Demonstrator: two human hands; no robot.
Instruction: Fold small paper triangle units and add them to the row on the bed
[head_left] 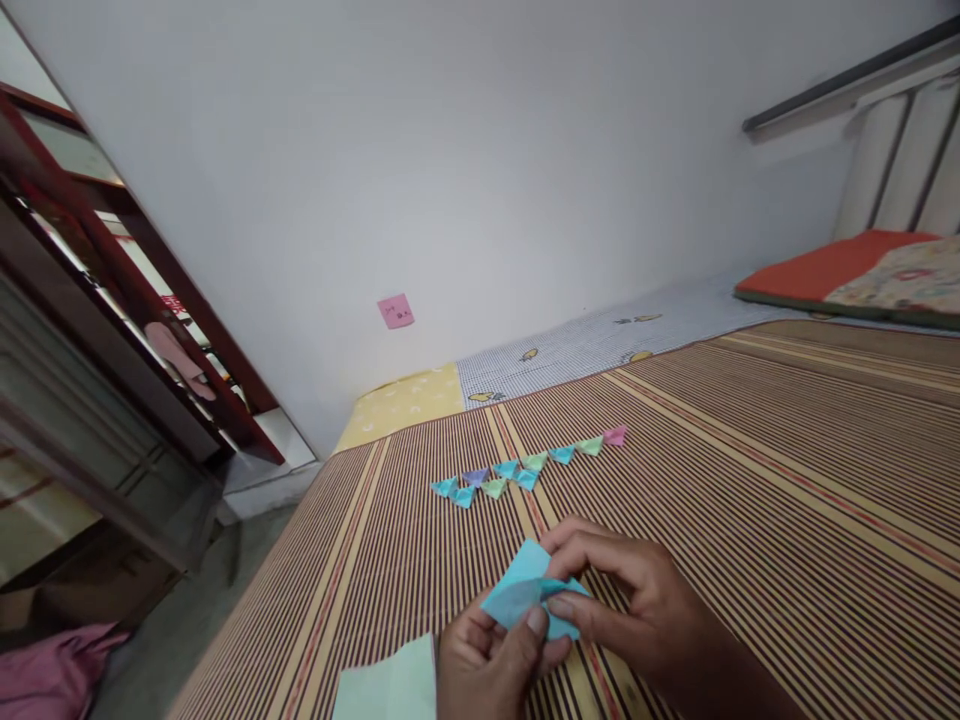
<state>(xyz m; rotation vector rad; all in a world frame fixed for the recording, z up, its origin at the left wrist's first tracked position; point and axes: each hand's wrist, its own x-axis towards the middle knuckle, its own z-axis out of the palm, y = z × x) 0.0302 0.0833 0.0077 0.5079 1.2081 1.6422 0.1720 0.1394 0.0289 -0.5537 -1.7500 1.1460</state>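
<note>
A blue sheet of paper (517, 590), partly folded, is held up between both hands above the striped mat. My left hand (495, 660) grips it from below and the left, its thumb pressed on the paper's lower middle. From the right, my right hand (622, 590) pinches a raised fold between thumb and fingers. Beyond the hands, several small folded paper triangles (493, 488) in blue, green, purple and pink lie in two slanting rows. Beside my left hand lies pale green paper (390, 685), cut off by the bottom edge of the view.
The striped mat (712, 480) covers the bed, with patterned cloth (562, 345) showing along the wall. A pink note (395, 311) is stuck on the wall. An orange cushion (810, 270) lies at the far right. The bed's left side drops to the floor (195, 620).
</note>
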